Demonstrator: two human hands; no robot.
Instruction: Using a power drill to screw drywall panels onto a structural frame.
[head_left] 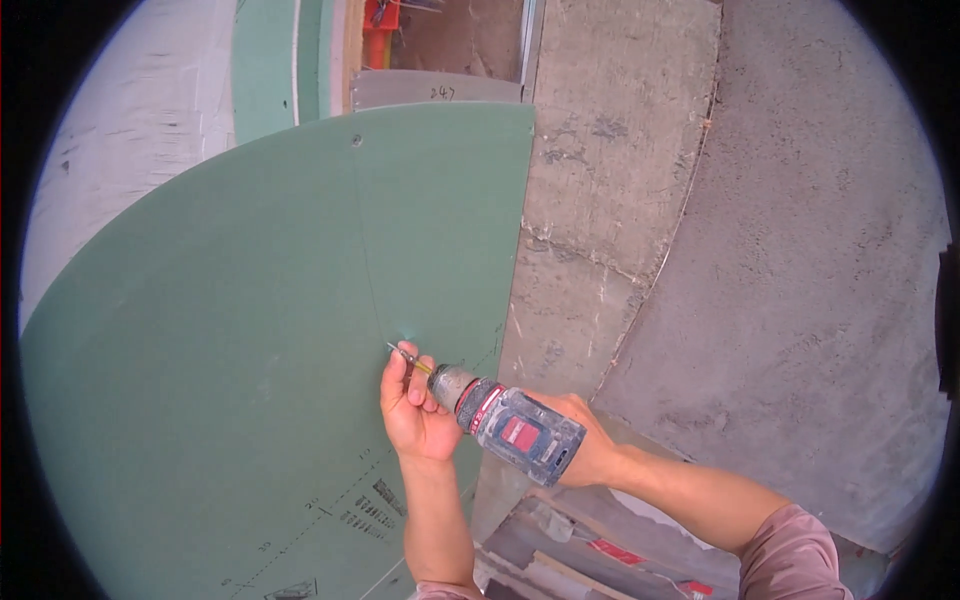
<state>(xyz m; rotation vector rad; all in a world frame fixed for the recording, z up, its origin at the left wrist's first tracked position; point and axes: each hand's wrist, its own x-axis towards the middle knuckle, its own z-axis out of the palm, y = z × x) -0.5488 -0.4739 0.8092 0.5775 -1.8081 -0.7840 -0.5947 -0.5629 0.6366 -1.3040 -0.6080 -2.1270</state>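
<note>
My right hand (575,430) is wrapped round a dark blue and red cordless drill (520,432), its grip hidden behind the body. The drill tilts up and to the left, with a slim yellowish bit (423,366) in its chuck. At the end of the bit is a thin grey screw (396,348). My left hand (418,415) is closed in a pinch round the screw and the bit's front end. Just behind them is a large green plasterboard sheet (250,300), with a thin line drawn down it. Whether the screw tip touches the board I cannot tell.
A rough concrete strip (590,160) runs along the board's right edge, beside a grey plastered surface (800,220). An orange-red object (378,40) shows in an opening above the board. Below my right arm lie scraps and red pieces (615,552). A screw head (356,141) sits near the board's top.
</note>
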